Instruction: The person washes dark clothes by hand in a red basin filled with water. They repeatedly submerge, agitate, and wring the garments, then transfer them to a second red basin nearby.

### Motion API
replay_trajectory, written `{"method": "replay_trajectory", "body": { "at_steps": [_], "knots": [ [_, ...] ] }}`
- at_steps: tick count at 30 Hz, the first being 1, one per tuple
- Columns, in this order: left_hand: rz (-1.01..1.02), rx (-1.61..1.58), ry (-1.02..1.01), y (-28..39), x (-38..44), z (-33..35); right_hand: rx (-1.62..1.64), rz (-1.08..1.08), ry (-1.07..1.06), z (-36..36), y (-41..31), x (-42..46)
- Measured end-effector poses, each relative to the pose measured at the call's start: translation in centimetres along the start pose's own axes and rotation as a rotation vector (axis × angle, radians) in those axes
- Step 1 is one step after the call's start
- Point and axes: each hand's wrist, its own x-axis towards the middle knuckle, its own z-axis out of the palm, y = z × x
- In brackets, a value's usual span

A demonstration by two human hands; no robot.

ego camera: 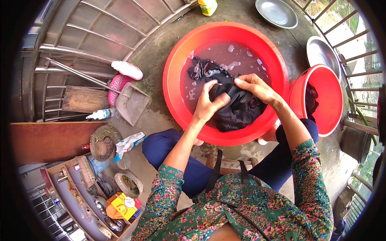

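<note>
Before me a wide red plastic basin [176, 87] holds murky, sudsy water [220, 49]. A wet black garment [233, 110] is bunched in its near half, part of it spread farther out into the water. My left hand [208, 105] rests at the garment's left side with thumb and fingers apart; whether cloth is pinched between them is hard to tell. On the far right side of the bunch, my right hand [254, 86] grips a fold of the black cloth between thumb and fingers. Soap foam [230, 65] floats beyond the hands.
A red bucket [330, 102] with dark cloth [311, 101] inside stands right of the basin. Metal basins [277, 13] lie at the far right by railings. Leftward are a dustpan [132, 102], a pink-white brush or shoe [126, 70], a white packet [129, 144] and a wooden shelf [57, 141].
</note>
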Motion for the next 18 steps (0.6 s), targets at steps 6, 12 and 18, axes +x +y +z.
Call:
{"method": "replay_trajectory", "body": {
  "at_steps": [6,12,18],
  "knots": [
    [0.099,0.471,-0.214,2.7,-0.4,0.9,0.010,-0.089,-0.365,-0.9,-1.0,-2.1],
    [-0.135,-0.350,-0.469,2.9,-1.4,0.1,-0.789,-0.132,-0.455,-0.5,1.7,-2.8],
    [-0.274,-0.749,-0.202,0.1,-1.6,-2.1,-1.082,-0.084,0.085,-3.0,5.0,-1.6]
  ]
}}
